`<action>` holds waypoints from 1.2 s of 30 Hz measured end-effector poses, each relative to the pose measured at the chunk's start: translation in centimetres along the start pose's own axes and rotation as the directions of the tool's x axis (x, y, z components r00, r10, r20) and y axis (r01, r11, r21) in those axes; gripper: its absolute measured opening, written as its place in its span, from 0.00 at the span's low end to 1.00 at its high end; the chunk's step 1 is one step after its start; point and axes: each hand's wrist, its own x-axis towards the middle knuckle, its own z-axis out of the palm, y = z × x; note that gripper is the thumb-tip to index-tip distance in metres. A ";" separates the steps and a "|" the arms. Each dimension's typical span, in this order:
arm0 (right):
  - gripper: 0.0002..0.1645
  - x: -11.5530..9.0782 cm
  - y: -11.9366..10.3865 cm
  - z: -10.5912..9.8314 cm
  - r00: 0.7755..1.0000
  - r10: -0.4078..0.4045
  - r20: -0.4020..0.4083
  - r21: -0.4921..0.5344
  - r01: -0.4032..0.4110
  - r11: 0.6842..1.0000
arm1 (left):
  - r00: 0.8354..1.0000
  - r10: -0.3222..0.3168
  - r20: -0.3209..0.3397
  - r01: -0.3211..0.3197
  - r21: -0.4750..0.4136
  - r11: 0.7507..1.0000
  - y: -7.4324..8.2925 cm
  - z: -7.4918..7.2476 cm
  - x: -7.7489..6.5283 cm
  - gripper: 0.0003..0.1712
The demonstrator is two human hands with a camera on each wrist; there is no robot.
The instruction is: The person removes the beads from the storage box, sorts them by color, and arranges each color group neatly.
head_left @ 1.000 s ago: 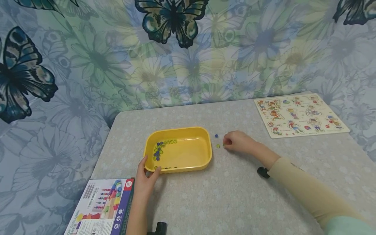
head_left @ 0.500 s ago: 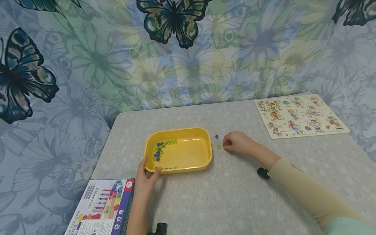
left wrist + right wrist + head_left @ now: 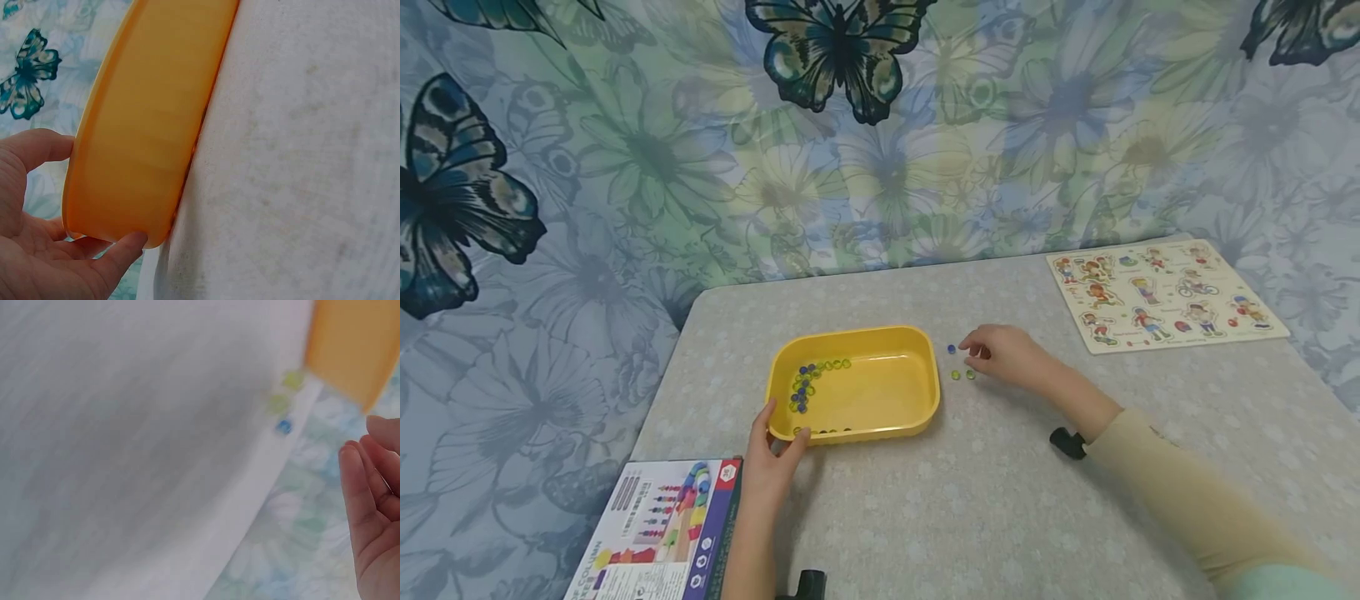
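A shallow yellow tray (image 3: 880,392) rests on the table, with several small blue and yellow-green beads (image 3: 803,387) gathered toward its left end and along the near side. My left hand (image 3: 772,462) holds the tray's near left corner; the left wrist view shows thumb and fingers around that corner, one fingertip (image 3: 134,240) low on the side. Right of the tray lie a blue bead (image 3: 951,349) and two yellow-green beads (image 3: 956,375). Over them is my right hand (image 3: 1000,354), thumb and forefinger parted, fingertips close beside the blue bead. Nothing shows between those fingers in the right wrist view.
A cream picture board (image 3: 1168,296) lies at the back right of the table. At the front left is a printed box (image 3: 658,529), close to my left forearm. Behind the table's far edge hangs a butterfly-and-flower cloth (image 3: 895,183).
My right hand has lifted slightly and moved back toward the blue bead, its fingertips parting. The second yellow-green bead, earlier mostly hidden at those fingertips, now lies exposed. My left hand stays at the tray.
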 end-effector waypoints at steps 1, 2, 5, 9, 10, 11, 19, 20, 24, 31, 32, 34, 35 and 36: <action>0.14 0.1 -0.6 0.0 1.000 -0.014 -0.013 0.010 0.014 1.000 | 1.000 0.001 -0.001 -0.001 0.001 1.000 0.0 0.0 0.0 0.44; 0.14 0.2 -1.1 0.1 0.999 -0.025 -0.022 0.025 0.026 0.999 | 1.000 0.001 -0.002 -0.001 0.001 1.000 0.0 0.0 0.0 0.44; 0.14 0.4 -3.0 0.5 0.996 -0.068 -0.051 0.065 0.071 0.995 | 1.000 0.005 -0.003 -0.005 -0.002 1.000 0.0 0.0 0.0 0.44; 0.13 0.9 -5.1 1.3 0.990 -0.127 -0.064 0.106 0.133 0.985 | 1.000 0.005 -0.002 -0.005 0.000 1.000 0.0 0.0 -0.1 0.44; 0.13 1.1 -5.6 1.5 0.988 -0.139 -0.060 0.108 0.145 0.984 | 1.000 0.004 -0.001 -0.004 0.002 1.000 0.1 0.0 -0.1 0.44; 0.13 1.5 -6.1 1.7 0.988 -0.144 -0.053 0.104 0.149 0.983 | 1.000 0.003 -0.001 -0.003 0.003 1.000 0.1 -0.1 -0.1 0.44; 0.15 5.6 -9.0 3.9 0.997 -0.070 0.023 0.082 0.068 0.994 | 1.000 0.001 -0.005 -0.001 -0.004 1.000 0.0 -0.1 0.1 0.44; 0.16 6.2 -9.2 4.2 0.997 -0.063 0.033 0.073 0.060 0.996 | 1.000 0.001 -0.006 -0.001 -0.005 1.000 0.0 0.0 0.1 0.44; 0.17 8.1 -10.2 5.5 0.996 -0.008 0.090 0.031 0.005 0.999 | 1.000 -0.007 -0.003 0.007 -0.001 1.000 0.0 0.0 0.1 0.45; 0.17 10.6 -11.9 7.7 0.987 0.089 0.137 -0.061 -0.081 0.995 | 1.000 0.007 -0.008 -0.007 0.009 1.000 -0.1 0.1 0.2 0.44; 0.17 10.8 -12.1 8.0 0.986 0.095 0.138 -0.084 -0.084 0.993 | 1.000 0.013 -0.008 -0.013 0.010 1.000 -0.1 0.1 0.2 0.44; 0.15 11.2 -12.4 8.5 0.987 0.099 0.125 -0.135 -0.082 0.987 | 1.000 0.024 -0.006 -0.024 0.014 1.000 -0.1 0.0 0.1 0.44; 0.14 11.3 -12.4 8.8 0.988 0.100 0.120 -0.160 -0.080 0.984 | 1.000 0.029 -0.004 -0.029 0.014 0.999 -0.1 0.0 0.1 0.44; 0.12 11.4 -12.5 9.0 0.989 0.100 0.112 -0.182 -0.078 0.980 | 1.000 0.031 -0.003 -0.031 0.016 0.999 -0.1 0.0 0.1 0.44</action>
